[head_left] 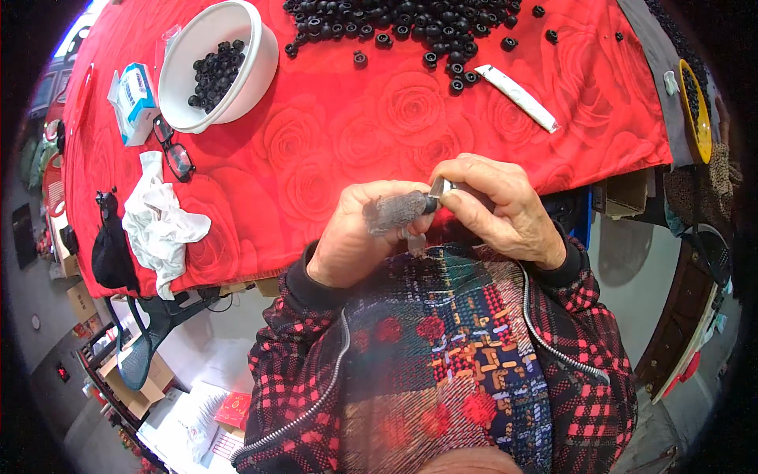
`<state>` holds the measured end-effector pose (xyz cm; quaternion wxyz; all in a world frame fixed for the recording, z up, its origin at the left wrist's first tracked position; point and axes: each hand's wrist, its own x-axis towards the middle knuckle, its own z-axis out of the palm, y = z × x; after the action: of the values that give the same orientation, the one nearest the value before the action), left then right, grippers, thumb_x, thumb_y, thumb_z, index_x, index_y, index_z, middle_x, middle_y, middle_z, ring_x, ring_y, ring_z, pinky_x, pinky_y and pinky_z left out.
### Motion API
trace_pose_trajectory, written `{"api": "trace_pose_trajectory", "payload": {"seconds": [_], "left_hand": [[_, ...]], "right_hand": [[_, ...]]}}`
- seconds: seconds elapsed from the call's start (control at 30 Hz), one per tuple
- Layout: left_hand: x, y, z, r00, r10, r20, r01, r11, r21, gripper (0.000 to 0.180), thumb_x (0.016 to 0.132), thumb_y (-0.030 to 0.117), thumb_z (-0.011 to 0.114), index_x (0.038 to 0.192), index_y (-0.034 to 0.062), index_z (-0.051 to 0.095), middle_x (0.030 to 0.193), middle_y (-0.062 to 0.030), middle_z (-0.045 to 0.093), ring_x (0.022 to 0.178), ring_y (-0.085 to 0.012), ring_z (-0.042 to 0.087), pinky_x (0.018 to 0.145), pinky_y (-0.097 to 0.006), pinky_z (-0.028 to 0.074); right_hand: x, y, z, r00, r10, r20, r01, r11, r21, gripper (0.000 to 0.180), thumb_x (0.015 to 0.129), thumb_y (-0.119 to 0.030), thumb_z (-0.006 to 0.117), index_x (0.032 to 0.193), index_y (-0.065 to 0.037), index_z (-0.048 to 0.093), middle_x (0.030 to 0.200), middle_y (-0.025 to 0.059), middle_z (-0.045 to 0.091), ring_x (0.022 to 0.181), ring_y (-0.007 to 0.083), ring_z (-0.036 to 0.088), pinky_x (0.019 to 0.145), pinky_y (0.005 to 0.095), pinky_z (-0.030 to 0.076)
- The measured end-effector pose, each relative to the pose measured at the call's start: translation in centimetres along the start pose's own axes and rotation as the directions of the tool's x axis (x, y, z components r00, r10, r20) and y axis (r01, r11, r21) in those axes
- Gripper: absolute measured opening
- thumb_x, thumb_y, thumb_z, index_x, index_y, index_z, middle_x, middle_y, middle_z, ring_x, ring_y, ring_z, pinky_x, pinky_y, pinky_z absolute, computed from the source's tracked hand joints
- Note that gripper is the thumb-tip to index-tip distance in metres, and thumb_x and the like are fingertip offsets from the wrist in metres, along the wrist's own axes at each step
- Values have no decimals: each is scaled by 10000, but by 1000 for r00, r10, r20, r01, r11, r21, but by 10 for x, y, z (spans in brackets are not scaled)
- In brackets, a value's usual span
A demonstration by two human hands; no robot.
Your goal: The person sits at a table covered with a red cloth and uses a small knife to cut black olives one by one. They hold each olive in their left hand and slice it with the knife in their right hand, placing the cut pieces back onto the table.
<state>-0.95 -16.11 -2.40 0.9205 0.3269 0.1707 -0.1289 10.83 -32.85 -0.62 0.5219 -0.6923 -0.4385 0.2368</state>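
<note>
- Close work at the near edge of a red rose-patterned surface (pixel 355 134): the left hand (pixel 351 237) is closed around a grey fuzzy sleeve (pixel 392 212), thumb and fingers steadying it.
- The right hand (pixel 497 209) pinches a small metal tool (pixel 439 187) at the sleeve's dark end, the two hands touching, held just above the person's lap.
- Small black rings (pixel 410 28) lie heaped at the far edge, well apart from the hands; more fill a white bowl (pixel 237 87) at far left, seemingly sorted stock.
- Eyeglasses (pixel 175 154), a crumpled white cloth (pixel 162 221) and a white tube (pixel 517 96) lie set aside, out of the way.
</note>
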Motion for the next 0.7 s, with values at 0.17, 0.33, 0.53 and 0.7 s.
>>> {"api": "trace_pose_trajectory", "payload": {"seconds": [0.17, 0.33, 0.53, 0.7], "left_hand": [[3, 0, -3, 1000, 4, 24, -5, 1000, 22, 389, 876, 286, 619, 1047, -62, 591, 804, -73, 582, 643, -153, 585, 568, -269, 488], [6, -1, -7, 999, -38, 25, 39, 999, -6, 398, 870, 291, 622, 1030, -72, 596, 791, -80, 578, 640, -158, 580, 559, -275, 488], [12, -1, -13, 993, -108, 44, 109, 994, -21, 380, 863, 264, 626, 1035, -74, 596, 792, -87, 581, 639, -159, 573, 553, -274, 487], [14, 1, -13, 987, -161, 0, 161, 986, -41, 352, 872, 238, 616, 1051, -65, 595, 790, -86, 594, 641, -159, 581, 556, -276, 491]], "right_hand": [[3, 4, -2, 1000, 8, 27, -9, 999, 37, 137, 835, -67, 579, 934, 26, 591, 791, 157, 608, 721, 296, 617, 631, 348, 477], [4, 13, -4, 998, -20, 53, 15, 996, 93, 132, 830, -73, 584, 919, 24, 596, 775, 148, 604, 709, 291, 612, 620, 345, 471], [9, 19, -12, 986, -75, 151, 62, 994, 86, 148, 828, -59, 571, 935, 43, 588, 755, 107, 589, 666, 222, 572, 589, 317, 438], [9, 25, -11, 988, -84, 129, 70, 991, 112, 149, 835, -65, 565, 939, 39, 587, 757, 89, 577, 644, 193, 550, 574, 302, 420]]}}
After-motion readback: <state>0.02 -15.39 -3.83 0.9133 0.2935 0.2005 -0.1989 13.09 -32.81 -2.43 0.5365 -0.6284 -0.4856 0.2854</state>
